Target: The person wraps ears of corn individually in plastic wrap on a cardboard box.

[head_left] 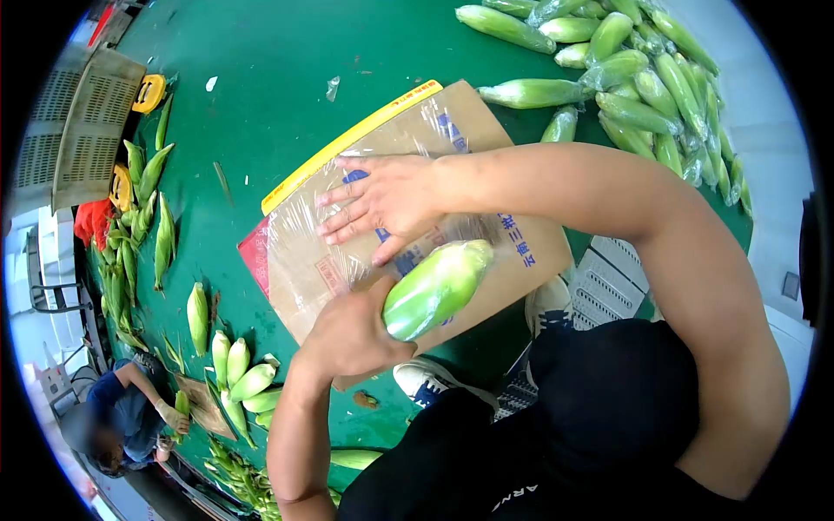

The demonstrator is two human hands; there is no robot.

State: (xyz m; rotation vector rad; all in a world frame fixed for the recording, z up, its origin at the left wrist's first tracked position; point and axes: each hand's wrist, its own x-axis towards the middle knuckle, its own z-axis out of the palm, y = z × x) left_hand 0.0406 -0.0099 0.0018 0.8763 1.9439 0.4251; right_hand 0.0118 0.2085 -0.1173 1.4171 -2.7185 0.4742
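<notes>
A husked-green ear of corn (439, 289) is gripped by its lower end in my left hand (354, 333), whose fingers wrap around it. Clear plastic film glints on the ear. Beneath it lies a brown cardboard sheet (512, 243) with blue and red printing, covered partly by clear plastic film (300, 221). My right hand (387, 208) rests palm down on the film, fingers spread. A yellow strip (347, 148) runs along the far edge of the cardboard, and a pink-red piece (254, 258) pokes out at its left corner.
Film-wrapped corn ears (638, 108) are heaped at the upper right of the green surface (269, 52). Unwrapped ears (252, 382) and a longer pile (130, 252) lie leftward. A plastic crate (97, 130) stands upper left. Another person (130, 408) handles corn at lower left.
</notes>
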